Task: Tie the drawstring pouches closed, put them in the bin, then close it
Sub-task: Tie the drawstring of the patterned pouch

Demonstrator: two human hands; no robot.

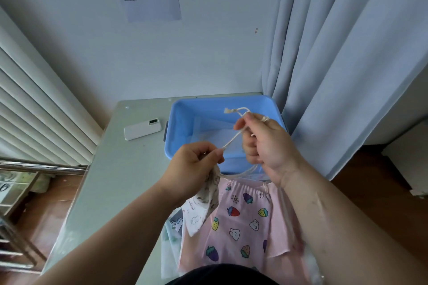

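My left hand (194,164) pinches the soft, light pouch (205,201) at its neck; my right hand (259,139) pinches its thin cord (232,140) (it slips easily).

A room in a home: pale blue curtains (335,53), a white radiator (34,109), wooden floor (375,183), and a small table (120,169) pushed into the corner.
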